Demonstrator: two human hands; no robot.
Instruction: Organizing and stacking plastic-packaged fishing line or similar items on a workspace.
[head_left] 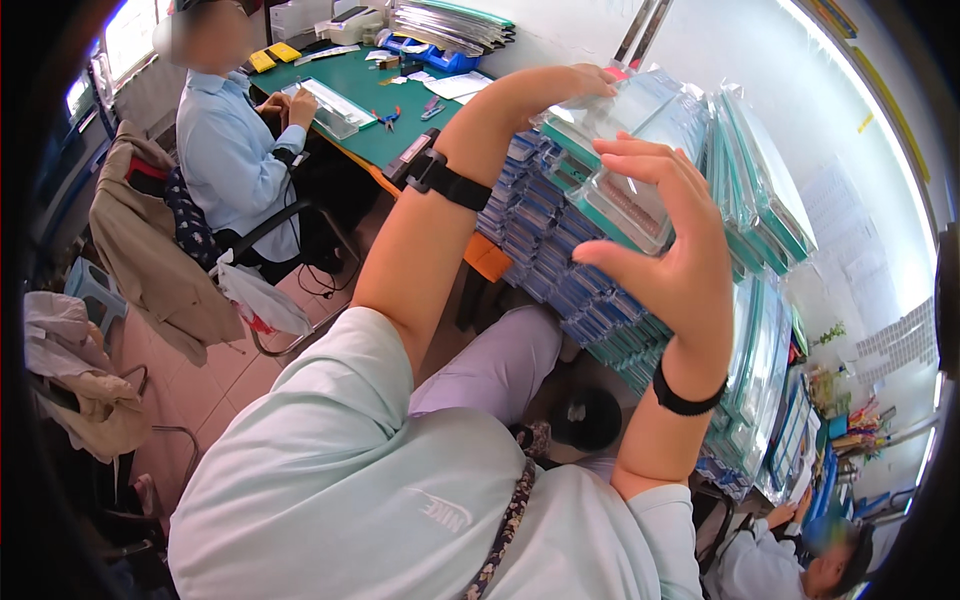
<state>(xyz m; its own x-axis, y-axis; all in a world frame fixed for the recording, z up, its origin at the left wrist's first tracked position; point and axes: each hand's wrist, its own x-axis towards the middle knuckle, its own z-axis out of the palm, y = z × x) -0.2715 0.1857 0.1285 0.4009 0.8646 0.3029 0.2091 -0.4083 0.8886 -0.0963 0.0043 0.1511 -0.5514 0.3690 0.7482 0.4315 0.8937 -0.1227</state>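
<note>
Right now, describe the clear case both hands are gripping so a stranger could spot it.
Find the tall stack of blue-and-green cases mid-picture. On top lies a clear plastic case, the left hand on its far edge and the right hand on its near end. Only it is held.

Clear flat plastic cases (640, 190) with teal-green and blue edges – stacked high, centre-right – another case (335, 108) on the green table.
</note>
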